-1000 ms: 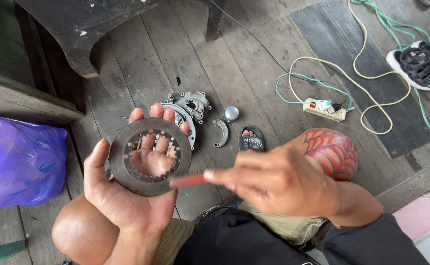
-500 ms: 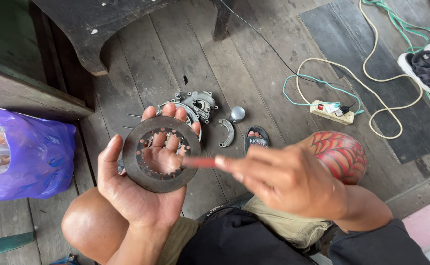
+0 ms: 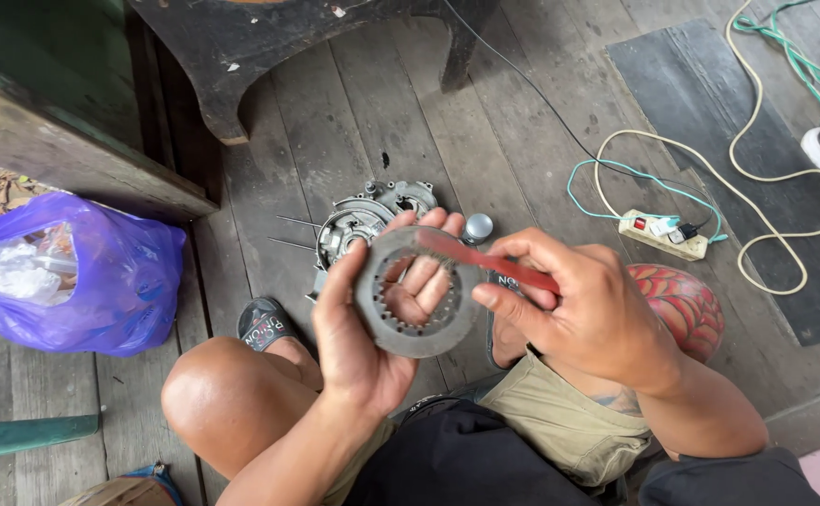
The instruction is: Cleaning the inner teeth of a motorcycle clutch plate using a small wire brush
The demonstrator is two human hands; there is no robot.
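Weathered wooden floorboards (image 3: pixel 513 141) fill our head view, with the foot of a dark bench (image 3: pixel 241 56) at twelve o'clock and a purple plastic bag (image 3: pixel 82 281) at nine o'clock. We sit low, bare knees drawn up.

Our left hand (image 3: pixel 363 328) lies palm up with the fingers spread wide, and a flat grey toothed ring (image 3: pixel 416 292) rests across them; the fingertips show through its open centre. Our right hand (image 3: pixel 588 314) is closed in a pinch on a slim red tool (image 3: pixel 489 264). From this hand the ring lies at nine o'clock, just beside it. The tool's long axis runs from the pinch toward ten o'clock, and its far end lies on the ring's upper rim.

On the floor at twelve o'clock from the ring sits a grey metal engine part (image 3: pixel 363 220), with a small round cap (image 3: pixel 477 227) near it. A white power strip (image 3: pixel 663 234) with looping cords lies at two o'clock.
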